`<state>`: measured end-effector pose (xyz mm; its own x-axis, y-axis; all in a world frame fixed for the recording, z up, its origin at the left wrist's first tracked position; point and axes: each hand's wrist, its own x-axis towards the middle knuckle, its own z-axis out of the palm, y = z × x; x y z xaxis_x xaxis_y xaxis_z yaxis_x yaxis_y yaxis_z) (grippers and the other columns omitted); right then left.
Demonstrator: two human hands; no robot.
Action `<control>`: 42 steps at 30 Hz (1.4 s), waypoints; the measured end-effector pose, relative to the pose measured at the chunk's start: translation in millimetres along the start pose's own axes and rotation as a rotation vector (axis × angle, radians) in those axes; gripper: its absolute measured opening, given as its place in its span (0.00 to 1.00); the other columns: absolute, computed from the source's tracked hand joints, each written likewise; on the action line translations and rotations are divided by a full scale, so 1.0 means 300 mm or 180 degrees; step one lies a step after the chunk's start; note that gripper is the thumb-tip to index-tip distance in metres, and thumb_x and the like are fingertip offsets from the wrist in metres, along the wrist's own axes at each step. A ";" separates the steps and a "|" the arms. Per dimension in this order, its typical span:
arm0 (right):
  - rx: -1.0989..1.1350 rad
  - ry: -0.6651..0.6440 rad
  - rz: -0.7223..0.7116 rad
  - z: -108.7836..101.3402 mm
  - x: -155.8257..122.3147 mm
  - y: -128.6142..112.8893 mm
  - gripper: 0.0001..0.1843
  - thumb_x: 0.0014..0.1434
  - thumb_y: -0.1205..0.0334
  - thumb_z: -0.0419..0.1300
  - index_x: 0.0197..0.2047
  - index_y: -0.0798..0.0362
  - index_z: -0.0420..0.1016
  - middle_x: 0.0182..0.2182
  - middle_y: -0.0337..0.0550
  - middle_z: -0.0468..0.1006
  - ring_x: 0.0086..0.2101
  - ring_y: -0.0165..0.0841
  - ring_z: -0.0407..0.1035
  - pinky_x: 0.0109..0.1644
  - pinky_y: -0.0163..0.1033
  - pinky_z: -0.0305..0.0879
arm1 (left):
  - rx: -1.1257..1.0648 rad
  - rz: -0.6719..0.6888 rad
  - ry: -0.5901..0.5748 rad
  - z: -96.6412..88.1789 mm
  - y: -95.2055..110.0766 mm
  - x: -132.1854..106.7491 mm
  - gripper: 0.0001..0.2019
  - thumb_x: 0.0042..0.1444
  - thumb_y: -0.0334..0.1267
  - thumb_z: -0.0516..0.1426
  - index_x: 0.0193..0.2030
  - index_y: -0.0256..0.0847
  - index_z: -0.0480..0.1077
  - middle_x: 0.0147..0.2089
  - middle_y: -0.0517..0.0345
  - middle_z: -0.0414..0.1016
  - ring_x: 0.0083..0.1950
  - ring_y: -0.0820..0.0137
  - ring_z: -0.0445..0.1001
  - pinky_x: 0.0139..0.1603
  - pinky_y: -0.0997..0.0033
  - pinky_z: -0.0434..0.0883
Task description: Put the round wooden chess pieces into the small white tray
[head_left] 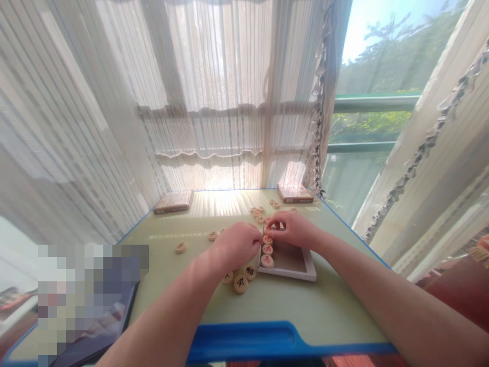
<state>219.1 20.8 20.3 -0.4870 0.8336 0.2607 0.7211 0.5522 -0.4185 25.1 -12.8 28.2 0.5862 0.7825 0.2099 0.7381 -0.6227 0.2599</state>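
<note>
While the right hand point(293, 230) fingers point(275, 223) pinch a disc point(267, 230) over the tray point(290, 274), the left hand point(239, 245) curls beside them, its hold hidden.

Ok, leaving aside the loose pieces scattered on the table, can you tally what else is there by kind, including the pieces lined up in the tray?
flat wooden boxes at the far edge: 2
white tray: 1
dark tablet, partly blurred: 1
xiangqi pieces in plain view in the tray: 3
Total: 7

Left hand point(237, 245) and right hand point(293, 229) meet over discs point(267, 250) in tray point(292, 276).
</note>
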 end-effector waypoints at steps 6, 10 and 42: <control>0.0157 -0.0054 -0.0096 0.003 -0.001 -0.002 0.14 0.54 0.52 0.58 0.36 0.51 0.79 0.29 0.40 0.76 0.31 0.31 0.67 0.34 0.35 0.58 | 0.0028 0.0029 0.0000 -0.013 0.006 -0.004 0.15 0.51 0.30 0.50 0.33 0.44 0.78 0.34 0.57 0.78 0.37 0.68 0.74 0.43 0.72 0.69; 0.0296 -0.0112 -0.0081 0.007 -0.002 0.009 0.15 0.53 0.50 0.59 0.37 0.50 0.80 0.29 0.39 0.77 0.30 0.31 0.67 0.34 0.35 0.58 | 0.0073 0.0075 0.0116 -0.010 0.003 -0.004 0.15 0.51 0.29 0.50 0.32 0.44 0.78 0.33 0.57 0.78 0.36 0.68 0.75 0.42 0.73 0.69; -0.0190 -0.0225 -0.0545 -0.009 -0.023 -0.019 0.13 0.57 0.58 0.53 0.34 0.53 0.79 0.32 0.43 0.78 0.34 0.34 0.68 0.38 0.37 0.60 | -0.0041 0.0342 0.0442 0.020 -0.027 0.003 0.15 0.52 0.27 0.50 0.38 0.43 0.78 0.38 0.57 0.79 0.41 0.67 0.74 0.46 0.68 0.69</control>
<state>219.6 11.9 23.4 -0.6370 0.7254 0.2609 0.6517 0.6875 -0.3204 21.6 -7.2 20.5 0.6089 0.7042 0.3652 0.6689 -0.7033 0.2409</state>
